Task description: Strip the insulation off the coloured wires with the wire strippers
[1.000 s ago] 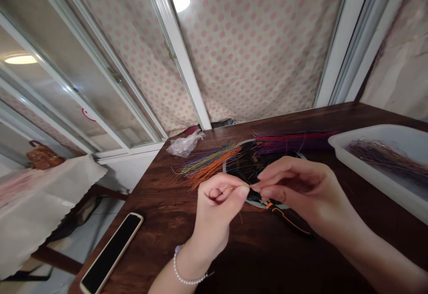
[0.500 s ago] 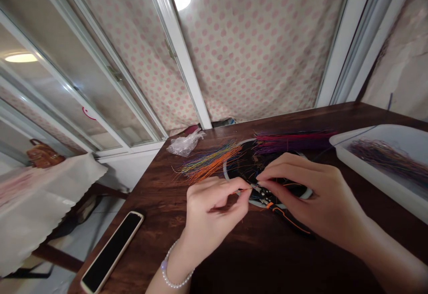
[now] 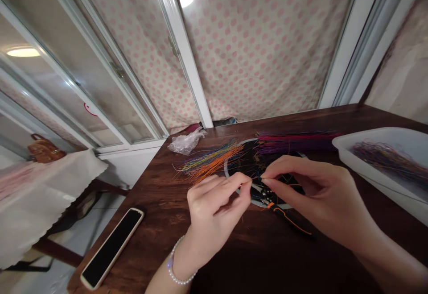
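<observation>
My left hand (image 3: 219, 204), wearing a beaded bracelet (image 3: 177, 267), pinches the end of a thin wire (image 3: 256, 178) between thumb and forefinger. Just across from it, my right hand (image 3: 310, 187) also has thumb and fingertip closed on wire, a small gap apart. Wire strippers (image 3: 284, 218) with black and orange handles lie below the fingertips, their jaws over a round dark tray (image 3: 227, 167) with a grey rim. A thin dark strand (image 3: 384, 183) runs past the right hand across the white tub.
Behind the hands lie an orange, yellow and blue wire bundle (image 3: 216, 162) and a red and purple one (image 3: 297, 141). The white tub (image 3: 344, 151) at right holds tangled wires. A phone (image 3: 112, 249) and a crumpled plastic bag (image 3: 187, 141) are on the left.
Both hands have lifted slightly from the wire strippers, and the right fingertips are a little farther right. The dark strand by the tub has swung from pointing up to sloping down.
</observation>
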Available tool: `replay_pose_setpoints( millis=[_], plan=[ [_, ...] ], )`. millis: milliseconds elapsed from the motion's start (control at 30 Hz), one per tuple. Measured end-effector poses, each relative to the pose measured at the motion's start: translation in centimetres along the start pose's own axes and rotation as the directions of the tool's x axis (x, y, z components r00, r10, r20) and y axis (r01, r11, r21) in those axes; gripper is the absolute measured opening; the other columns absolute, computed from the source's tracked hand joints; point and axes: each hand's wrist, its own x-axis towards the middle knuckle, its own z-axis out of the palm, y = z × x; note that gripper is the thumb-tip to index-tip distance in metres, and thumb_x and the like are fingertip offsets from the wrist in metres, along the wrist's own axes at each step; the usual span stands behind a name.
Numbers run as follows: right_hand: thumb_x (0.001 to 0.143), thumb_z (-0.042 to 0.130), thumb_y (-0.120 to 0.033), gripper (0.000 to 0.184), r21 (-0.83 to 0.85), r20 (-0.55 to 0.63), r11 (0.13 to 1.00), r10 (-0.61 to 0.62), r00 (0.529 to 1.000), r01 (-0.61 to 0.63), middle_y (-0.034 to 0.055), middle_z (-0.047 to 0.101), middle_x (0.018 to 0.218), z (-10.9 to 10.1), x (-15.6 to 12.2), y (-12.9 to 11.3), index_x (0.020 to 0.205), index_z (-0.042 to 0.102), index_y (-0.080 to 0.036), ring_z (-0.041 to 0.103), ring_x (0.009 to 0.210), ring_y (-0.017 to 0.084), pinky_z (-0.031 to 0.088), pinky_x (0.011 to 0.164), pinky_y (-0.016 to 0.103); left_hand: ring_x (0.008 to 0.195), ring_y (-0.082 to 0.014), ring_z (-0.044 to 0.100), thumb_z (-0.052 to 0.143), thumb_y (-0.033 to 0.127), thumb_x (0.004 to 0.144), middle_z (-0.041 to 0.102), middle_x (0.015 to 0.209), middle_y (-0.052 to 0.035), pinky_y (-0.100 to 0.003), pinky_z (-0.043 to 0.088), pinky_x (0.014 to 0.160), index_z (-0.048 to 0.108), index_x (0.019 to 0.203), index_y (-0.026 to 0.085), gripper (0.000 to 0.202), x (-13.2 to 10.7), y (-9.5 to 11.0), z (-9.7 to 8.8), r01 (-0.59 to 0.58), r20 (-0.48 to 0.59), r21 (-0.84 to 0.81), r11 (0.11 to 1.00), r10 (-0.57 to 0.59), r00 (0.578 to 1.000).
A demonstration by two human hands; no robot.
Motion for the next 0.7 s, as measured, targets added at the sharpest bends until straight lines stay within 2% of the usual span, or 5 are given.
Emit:
replay_pose_setpoints(
  millis=[167, 300, 467, 600, 700],
  plan=[
    [0.078, 0.075, -0.015, 0.009, 0.197, -0.049, 0.980, -0.028, 0.998, 0.037, 0.0007, 0.076, 0.072, 0.8, -0.3, 0.0, 0.076, 0.076, -0.024, 0.069, 0.066, 0.013, 0.055, 0.060, 0.021, 0.048, -0.0065, 0.024, 0.068, 0.006, 0.082, 0.023, 0.057, 0.0086, -0.022, 0.028, 0.046, 0.071, 0.081, 0.020, 0.014, -0.2, 0.0, 0.6, 0.121, -0.113, -0.102, 0.987, -0.132, 0.985],
    [0.077, 0.075, -0.013, 0.011, 0.273, -0.048, 0.962, -0.004, 0.999, 0.017, 0.0010, 0.075, 0.069, 1.3, -0.5, 0.0, 0.075, 0.078, -0.024, 0.068, 0.064, 0.013, 0.055, 0.059, 0.022, 0.048, -0.0071, 0.019, 0.070, 0.011, 0.082, 0.019, 0.056, 0.0083, -0.024, 0.025, 0.045, 0.073, 0.077, 0.021, 0.011, -0.5, -0.2, 0.8, 0.252, -0.123, -0.246, 0.936, -0.288, 0.950],
    [0.078, 0.075, -0.015, 0.010, 0.286, 0.003, 0.958, 0.030, 1.000, -0.029, 0.0010, 0.074, 0.068, 1.4, -0.3, 0.2, 0.075, 0.078, -0.023, 0.067, 0.063, 0.012, 0.053, 0.057, 0.020, 0.052, -0.0093, 0.018, 0.068, 0.027, 0.088, 0.017, 0.055, 0.0068, -0.027, 0.022, 0.048, 0.070, 0.071, 0.020, 0.019, -0.9, -0.5, 0.7, 0.437, 0.028, -0.461, 0.772, -0.480, 0.877],
    [0.079, 0.075, -0.017, 0.008, 0.277, 0.022, 0.959, 0.046, 0.999, -0.050, -0.0002, 0.072, 0.067, 1.4, -0.2, 0.8, 0.073, 0.077, -0.023, 0.064, 0.062, 0.011, 0.051, 0.056, 0.019, 0.053, -0.0086, 0.017, 0.069, 0.035, 0.088, 0.021, 0.055, 0.0066, -0.026, 0.017, 0.048, 0.062, 0.063, 0.018, 0.032, -0.3, -0.4, 0.5, 0.495, 0.189, -0.651, 0.576, -0.508, 0.840],
    [0.079, 0.076, -0.020, 0.008, 0.272, 0.023, 0.958, 0.084, 0.996, -0.087, -0.0005, 0.071, 0.067, 1.4, -0.1, 1.3, 0.071, 0.075, -0.022, 0.064, 0.063, 0.011, 0.051, 0.058, 0.020, 0.053, -0.0075, 0.017, 0.071, 0.038, 0.087, 0.025, 0.056, 0.0061, -0.025, 0.015, 0.047, 0.057, 0.058, 0.016, 0.039, 0.2, 0.0, 0.3, 0.536, 0.275, -0.710, 0.457, -0.520, 0.808]
  ],
)
